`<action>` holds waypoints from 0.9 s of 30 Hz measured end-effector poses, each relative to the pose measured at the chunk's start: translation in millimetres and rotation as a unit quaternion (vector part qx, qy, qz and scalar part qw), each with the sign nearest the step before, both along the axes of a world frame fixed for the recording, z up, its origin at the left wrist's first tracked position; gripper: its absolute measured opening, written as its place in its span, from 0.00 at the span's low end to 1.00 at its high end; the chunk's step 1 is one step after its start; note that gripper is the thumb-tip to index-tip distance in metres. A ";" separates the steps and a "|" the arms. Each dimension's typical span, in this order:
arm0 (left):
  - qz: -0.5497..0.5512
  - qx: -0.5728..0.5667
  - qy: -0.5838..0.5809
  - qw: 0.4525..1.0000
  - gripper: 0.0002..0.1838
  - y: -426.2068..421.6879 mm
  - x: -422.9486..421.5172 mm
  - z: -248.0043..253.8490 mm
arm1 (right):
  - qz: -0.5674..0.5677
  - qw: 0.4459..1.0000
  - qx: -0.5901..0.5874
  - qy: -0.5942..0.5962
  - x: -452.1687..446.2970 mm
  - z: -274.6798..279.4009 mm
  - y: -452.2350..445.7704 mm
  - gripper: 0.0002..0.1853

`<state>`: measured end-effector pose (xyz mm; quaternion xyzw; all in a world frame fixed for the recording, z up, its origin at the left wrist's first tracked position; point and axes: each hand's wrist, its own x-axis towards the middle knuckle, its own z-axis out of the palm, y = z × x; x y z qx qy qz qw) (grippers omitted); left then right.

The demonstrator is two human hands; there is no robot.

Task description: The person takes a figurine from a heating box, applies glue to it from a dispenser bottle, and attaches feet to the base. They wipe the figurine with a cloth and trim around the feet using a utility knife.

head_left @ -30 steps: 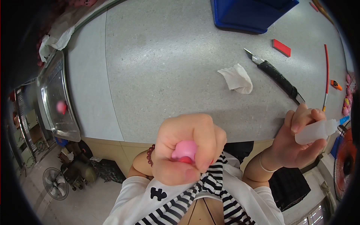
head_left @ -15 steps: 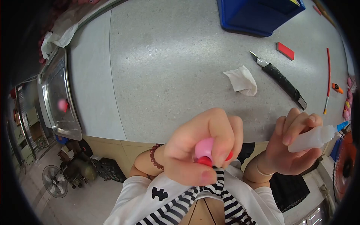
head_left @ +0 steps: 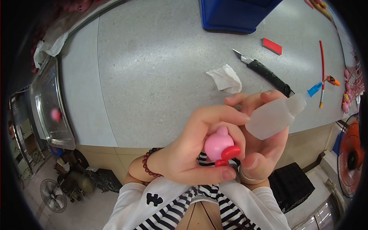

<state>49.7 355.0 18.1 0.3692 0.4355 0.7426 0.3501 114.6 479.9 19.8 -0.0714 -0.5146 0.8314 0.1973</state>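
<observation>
My left hand (head_left: 191, 147), with a beaded bracelet at its wrist, is closed around a small pink figurine (head_left: 217, 146) with red feet. The figurine's rounded pink side and its feet face up between my thumb and fingers. In my right hand (head_left: 264, 147) lies a translucent white squeeze bottle (head_left: 270, 119), tilted with its neck up and to the right. A blue dispensing tip (head_left: 315, 89) shows at the neck end. My hands are close together, and the left index fingertip reaches the lower end of the bottle.
On the grey table (head_left: 153, 69) lie a crumpled white tissue (head_left: 225, 78), a black-handled craft knife (head_left: 268, 74), a red block (head_left: 272, 46), a red paintbrush (head_left: 322, 69) and an orange-capped item (head_left: 333, 81). A blue bin (head_left: 234, 15) stands behind; a metal tray (head_left: 63, 126) is at left.
My right hand has brought the bottle leftward, next to my left hand. The left hand has turned, showing more of the figurine. The whole view has shifted, moving table items left.
</observation>
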 end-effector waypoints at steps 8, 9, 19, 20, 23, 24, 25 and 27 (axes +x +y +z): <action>0.044 0.049 0.053 0.996 0.39 6.8 0.6 -6.3 | 0.059 0.991 -0.119 -0.011 1.1 6.7 -9.5 0.44; 0.044 0.049 0.052 0.996 0.39 5.6 1.2 -5.8 | 0.060 0.991 -0.119 -0.012 2.1 6.1 -7.8 0.44; 0.051 0.054 0.017 0.997 0.26 -1.5 7.8 -10.6 | 0.082 0.994 -0.063 -0.025 4.6 11.3 -13.7 0.22; 0.018 0.028 0.039 0.999 0.27 -3.2 5.6 -10.1 | 0.063 0.994 -0.090 -0.025 4.2 11.8 -15.3 0.21; 0.021 0.024 0.063 0.998 0.27 -1.6 4.7 -10.9 | 0.068 0.993 -0.088 -0.036 4.0 12.4 -12.6 0.20; 0.020 0.024 0.063 0.998 0.27 -2.1 3.9 -10.8 | 0.067 0.993 -0.088 -0.036 3.1 15.3 -14.0 0.20; 0.022 0.013 0.088 0.996 0.27 -3.5 2.7 -10.4 | 0.043 0.991 -0.091 -0.092 1.2 20.0 -17.6 0.21; 0.022 0.002 0.115 0.993 0.27 -0.7 4.1 -9.2 | 0.016 0.985 -0.095 -0.146 0.6 21.8 -19.3 0.23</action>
